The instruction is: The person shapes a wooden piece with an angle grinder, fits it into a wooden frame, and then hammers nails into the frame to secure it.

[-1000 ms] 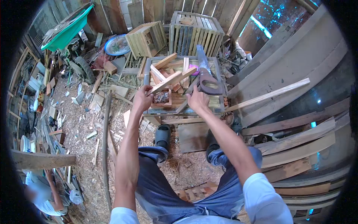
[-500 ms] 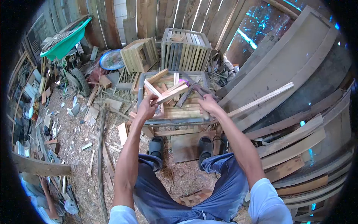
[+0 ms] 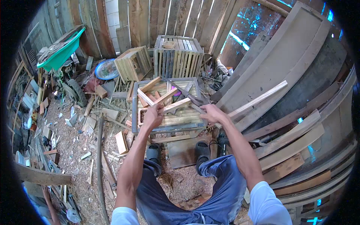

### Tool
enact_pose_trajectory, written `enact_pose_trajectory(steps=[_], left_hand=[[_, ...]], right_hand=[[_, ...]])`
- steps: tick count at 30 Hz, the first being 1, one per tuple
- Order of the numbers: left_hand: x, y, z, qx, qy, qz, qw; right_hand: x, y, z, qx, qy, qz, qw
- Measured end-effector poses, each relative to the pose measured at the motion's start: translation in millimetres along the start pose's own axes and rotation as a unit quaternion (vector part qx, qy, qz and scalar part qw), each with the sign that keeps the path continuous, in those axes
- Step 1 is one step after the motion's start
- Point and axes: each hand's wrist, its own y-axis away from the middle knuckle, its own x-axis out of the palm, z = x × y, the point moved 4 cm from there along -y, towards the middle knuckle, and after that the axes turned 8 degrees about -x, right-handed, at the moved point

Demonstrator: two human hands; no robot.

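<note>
At the far left, a co-worker's arm [image 3: 50, 204] shows, the rest of that person cut off by the dark rim of the view. The left hand [image 3: 153, 115] is closed on a strip [image 3: 177, 106] of pale wood, which slants up to the right above the table [image 3: 135, 108]. This hand partly covers a small tray [image 3: 139, 117]; whether it also grips the second strip [image 3: 165, 96] behind is hard to tell. Something pink [image 3: 173, 90] is half hidden among the wood.

Further right lies the saw [image 3: 196, 100], and just beside its handle is the right hand [image 3: 213, 113] — fingers bent, but I cannot tell what, if anything, they hold. The step in hand looks like handling the strip; the next move seems to call for a steady left grip — and clearance from the saw.
</note>
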Motion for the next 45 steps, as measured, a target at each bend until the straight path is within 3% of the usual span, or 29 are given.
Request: enact_pose_trajectory(steps=[2, 5, 8, 11, 12, 15, 16, 18, 20, 24, 29, 32, 35, 36, 39, 40, 43, 45], left_hand=[[3, -4, 4, 0.0, -0.014, -0.035, 0.999], [-6, -8, 1, -0.031, 0.056, -0.055, 0.996], [-18, -5, -12, -0.037, 0.074, -0.076, 0.994], [-16, -12, 4, -0.017, 0.062, -0.082, 0.995], [-16, -11, 7, -0.008, 0.042, -0.082, 0.996], [-12, -10, 12, -0.007, 0.002, -0.072, 0.997], [-10, -10, 14, -0.006, -0.018, -0.071, 0.997], [-8, -8, 16, -0.018, -0.037, -0.054, 0.998], [-10, -4, 10, -0.044, -0.037, -0.021, 0.998], [-6, -4, 9, -0.049, -0.03, 0.005, 0.998], [-2, -4, 3, -0.002, -0.056, 0.025, 0.998], [6, 2, -13, -0.003, -0.067, 0.054, 0.996], [28, 4, -18, 0.039, -0.071, 0.078, 0.994], [36, 4, -21, 0.034, -0.065, 0.101, 0.992], [60, 13, -23, 0.102, -0.065, 0.095, 0.988], [71, 14, -16, 0.08, -0.049, 0.099, 0.991], [93, 13, -5, 0.12, -0.075, 0.051, 0.989], [95, 15, -1, 0.108, -0.104, 0.045, 0.988]], right_hand=[[-5, 7, 0, 0.048, -0.141, 0.049, 0.988], [-8, 17, -3, 0.016, -0.314, 0.067, 0.947], [-2, 16, -10, -0.007, -0.474, 0.007, 0.881], [2, 8, -16, 0.015, -0.375, -0.008, 0.927], [3, 1, -22, 0.054, -0.275, -0.031, 0.96], [7, 2, -37, 0.195, -0.188, -0.27, 0.924], [10, -5, -55, 0.204, -0.184, -0.306, 0.912], [26, -24, -100, 0.22, -0.075, -0.291, 0.928], [45, -45, -132, 0.246, -0.082, -0.296, 0.919], [66, -59, -155, 0.321, -0.22, -0.308, 0.868], [44, -71, -130, 0.261, -0.29, -0.318, 0.864], [43, -81, -114, 0.212, -0.415, -0.376, 0.8], [48, -81, -117, 0.26, -0.322, -0.344, 0.843], [47, -79, -111, 0.227, -0.332, -0.365, 0.84], [33, -62, -102, 0.286, -0.314, -0.305, 0.853], [34, -60, -106, 0.298, -0.303, -0.301, 0.854], [23, -40, -107, 0.313, -0.143, -0.3, 0.89], [10, -26, -98, 0.293, -0.115, -0.342, 0.885]])
